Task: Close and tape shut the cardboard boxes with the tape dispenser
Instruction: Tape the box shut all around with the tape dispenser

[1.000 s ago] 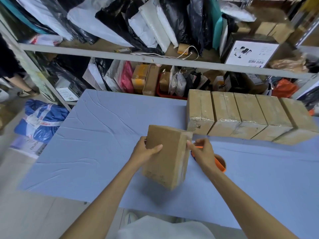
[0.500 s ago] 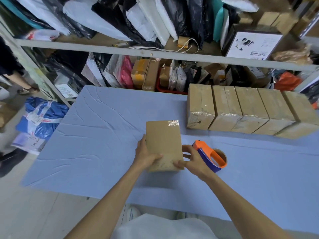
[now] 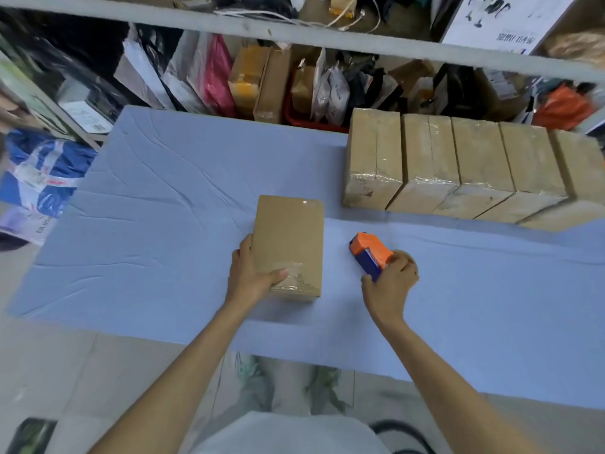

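A closed cardboard box (image 3: 289, 239) lies flat on the blue-covered table (image 3: 157, 231), with clear tape showing at its near and far ends. My left hand (image 3: 250, 276) holds its near left corner, thumb lying across the taped top. To the right of the box stands the orange and blue tape dispenser (image 3: 371, 253). My right hand (image 3: 389, 286) grips the dispenser from behind, hiding most of the tape roll. A row of several taped boxes (image 3: 458, 165) stands at the back right.
A metal shelf rack (image 3: 294, 34) behind the table is crammed with bags, parcels and cartons. A blue and white bag (image 3: 39, 175) lies on the floor to the left. My shoes show under the table's near edge.
The box went from tilted up in both hands to lying flat on the table. My right hand left the box and took hold of the tape dispenser.
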